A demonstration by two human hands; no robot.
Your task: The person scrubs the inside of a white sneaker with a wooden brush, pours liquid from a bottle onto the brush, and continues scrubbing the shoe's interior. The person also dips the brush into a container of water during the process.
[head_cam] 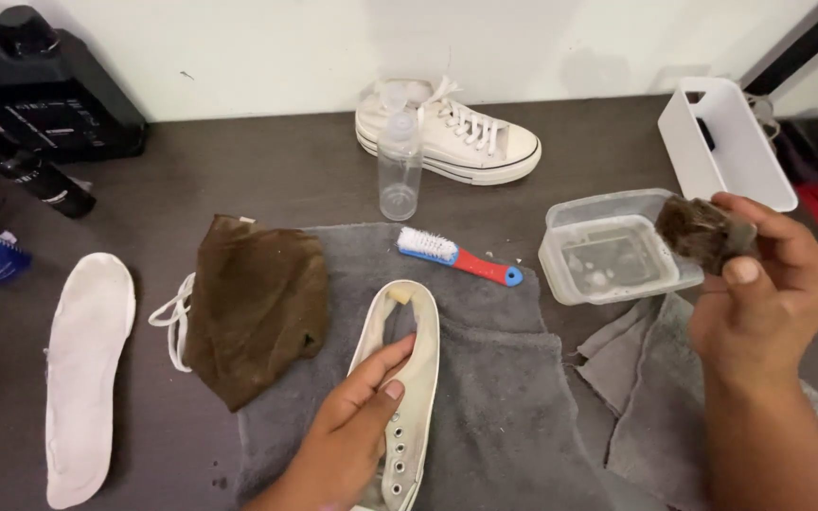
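White canvas shoe [407,378], unlaced, lies on a grey towel [504,378] as the left hand [357,431] steadies it, fingers curled over its rim. The right hand [759,293] pinches a dark, wet sponge [702,232] shut between thumb and fingers above a clear plastic tub [608,255]. A blue-and-red brush [456,255] lies near.

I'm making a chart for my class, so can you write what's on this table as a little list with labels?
Left hand: holds an unlaced white shoe steady on a grey towel
Right hand: grips a dark, dirty sponge
Near right hand: clear tub, grey rag, white bin
On the towel: brush, brown cloth
Far side: laced white shoe, clear bottle
Left side: insole, loose lace
Surface: dark table
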